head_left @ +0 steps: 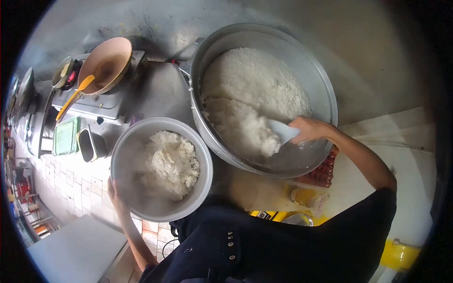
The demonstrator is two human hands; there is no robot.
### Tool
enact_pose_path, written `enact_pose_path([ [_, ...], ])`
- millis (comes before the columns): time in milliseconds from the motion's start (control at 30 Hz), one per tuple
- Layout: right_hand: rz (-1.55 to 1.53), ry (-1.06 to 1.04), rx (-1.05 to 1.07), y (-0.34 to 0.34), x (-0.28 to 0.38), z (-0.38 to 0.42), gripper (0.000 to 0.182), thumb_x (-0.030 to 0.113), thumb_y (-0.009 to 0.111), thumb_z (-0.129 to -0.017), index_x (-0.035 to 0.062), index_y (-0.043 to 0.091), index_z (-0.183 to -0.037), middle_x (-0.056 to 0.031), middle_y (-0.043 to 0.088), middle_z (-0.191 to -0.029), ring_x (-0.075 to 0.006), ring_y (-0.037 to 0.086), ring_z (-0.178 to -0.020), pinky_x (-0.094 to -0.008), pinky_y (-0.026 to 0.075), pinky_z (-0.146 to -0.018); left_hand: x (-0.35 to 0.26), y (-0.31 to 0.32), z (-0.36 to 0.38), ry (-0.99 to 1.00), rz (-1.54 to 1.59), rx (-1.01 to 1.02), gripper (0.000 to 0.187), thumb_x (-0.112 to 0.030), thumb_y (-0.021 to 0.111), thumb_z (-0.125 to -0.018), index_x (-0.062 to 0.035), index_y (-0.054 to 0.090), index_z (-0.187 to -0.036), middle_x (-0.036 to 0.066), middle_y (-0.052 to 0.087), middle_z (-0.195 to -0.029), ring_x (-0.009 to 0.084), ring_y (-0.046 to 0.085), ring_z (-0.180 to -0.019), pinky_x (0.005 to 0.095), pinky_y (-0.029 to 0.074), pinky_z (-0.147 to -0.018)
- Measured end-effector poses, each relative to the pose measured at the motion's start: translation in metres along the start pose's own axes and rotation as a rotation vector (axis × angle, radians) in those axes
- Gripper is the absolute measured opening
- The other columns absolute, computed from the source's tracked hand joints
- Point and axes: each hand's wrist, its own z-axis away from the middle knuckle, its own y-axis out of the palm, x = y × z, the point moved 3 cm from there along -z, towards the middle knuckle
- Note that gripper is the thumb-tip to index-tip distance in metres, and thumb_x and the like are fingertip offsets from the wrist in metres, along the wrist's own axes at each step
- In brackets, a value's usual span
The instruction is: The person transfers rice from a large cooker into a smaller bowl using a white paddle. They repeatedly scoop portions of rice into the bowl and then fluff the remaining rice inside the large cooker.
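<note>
My right hand (309, 130) is closed round a white scoop (281, 131), which is inside a large metal pot (325, 80). Steaming cooked rice (257, 78) fills much of that pot, and a heap of it lies at the scoop's blade. Tilted toward me at the lower left is a smaller metal pot (123, 155) with a mound of rice (172, 165) in it. My left hand (113, 192) grips its left side, the fingers partly hidden by the pot.
A tan wok (108, 56) with an orange spatula (75, 98) sits on a gas stove (108, 106). A green container (66, 137) and a dark bin (92, 145) stand beside it. A red egg tray (323, 172) lies partly under the large pot. Steam blurs both pots.
</note>
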Motion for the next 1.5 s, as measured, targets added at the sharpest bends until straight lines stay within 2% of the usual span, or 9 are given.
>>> enact_pose_path([
  [133,-0.047,0.120,-0.111,-0.029,0.017,0.026,0.027,0.018,0.073,-0.072,-0.0027,0.064,-0.086,-0.0088,0.062,-0.068,-0.0147,0.056,-0.064,-0.0329,0.046,-0.061,-0.015,0.006,0.005,0.060,0.115,0.123,0.047,-0.033,0.047,-0.099,-0.0003,0.047,-0.133,0.013,0.049,-0.131,0.0207,0.050,-0.114,0.0326,0.042,-0.093],
  [333,0.211,-0.188,-0.529,-0.040,0.157,0.064,0.026,0.021,0.073,-0.077,-0.0014,0.064,-0.087,-0.0099,0.062,-0.069,-0.0165,0.057,-0.065,-0.0323,0.046,-0.065,0.036,-0.013,-0.014,0.251,-0.109,0.049,0.050,-0.035,0.048,-0.099,-0.0008,0.045,-0.136,0.014,0.047,-0.134,0.0223,0.048,-0.118,0.0339,0.039,-0.099],
  [367,0.268,-0.140,-0.483,-0.032,0.187,0.064,0.024,0.021,0.069,-0.081,-0.0005,0.062,-0.089,-0.0133,0.063,-0.073,-0.0199,0.059,-0.067,-0.0344,0.046,-0.065,0.066,-0.025,-0.018,0.406,-0.357,0.037,0.053,-0.036,0.048,-0.099,0.0003,0.044,-0.136,0.015,0.046,-0.135,0.0229,0.048,-0.119,0.0342,0.037,-0.101],
  [400,0.333,-0.095,-0.431,-0.020,0.209,0.056,0.022,0.021,0.065,-0.086,0.0003,0.060,-0.092,-0.0168,0.064,-0.077,-0.0234,0.062,-0.069,-0.0364,0.046,-0.066,0.024,-0.008,-0.007,0.021,0.009,-0.024,0.053,-0.035,0.049,-0.098,0.0014,0.043,-0.137,0.016,0.046,-0.136,0.0230,0.046,-0.121,0.0329,0.035,-0.102],
  [533,0.303,0.041,-0.455,0.077,0.247,0.009,0.014,0.013,0.048,-0.093,0.0004,0.050,-0.098,-0.0239,0.060,-0.080,-0.0413,0.060,-0.079,-0.0500,0.043,-0.065,-0.005,0.002,-0.002,0.071,0.196,0.136,0.043,-0.031,0.050,-0.098,0.0013,0.052,-0.127,0.011,0.058,-0.117,0.0188,0.052,-0.107,0.0297,0.039,-0.095],
  [633,0.882,-0.078,-0.466,0.154,0.236,-0.043,0.015,0.008,0.048,-0.090,0.0007,0.054,-0.102,-0.0150,0.063,-0.092,-0.0268,0.066,-0.075,-0.0348,0.055,-0.059,-0.007,0.002,-0.004,0.079,0.275,0.113,0.042,-0.031,0.051,-0.097,0.0012,0.053,-0.124,0.011,0.056,-0.116,0.0198,0.050,-0.109,0.0303,0.038,-0.096],
  [933,0.918,-0.094,-0.356,0.200,0.263,-0.032,0.024,0.009,0.052,-0.088,-0.0009,0.059,-0.109,-0.0118,0.064,-0.078,-0.0259,0.066,-0.070,-0.0335,0.054,-0.060,0.024,-0.003,-0.018,0.110,0.213,0.061,0.040,-0.031,0.053,-0.097,-0.0010,0.054,-0.124,0.007,0.060,-0.112,0.0146,0.053,-0.102,0.0276,0.041,-0.091],
  [1200,0.257,-0.241,-0.510,0.070,0.300,0.066,0.012,0.014,0.054,-0.091,0.0040,0.061,-0.090,-0.0132,0.063,-0.064,-0.0270,0.064,-0.056,-0.0379,0.050,-0.053,-0.001,0.003,-0.004,0.094,0.217,0.041,0.045,-0.036,0.053,-0.097,-0.0013,0.053,-0.125,0.008,0.058,-0.115,0.0175,0.052,-0.105,0.0298,0.040,-0.093],
  [1500,0.845,0.157,-0.724,-0.045,0.179,0.099,0.013,0.015,0.058,-0.086,0.0052,0.064,-0.093,-0.0181,0.063,-0.073,-0.0325,0.063,-0.071,-0.0434,0.048,-0.073,-0.009,0.004,-0.004,0.151,0.110,0.095,0.044,-0.037,0.047,-0.099,0.0000,0.053,-0.123,0.009,0.057,-0.111,0.0173,0.050,-0.100,0.0301,0.039,-0.090],
])
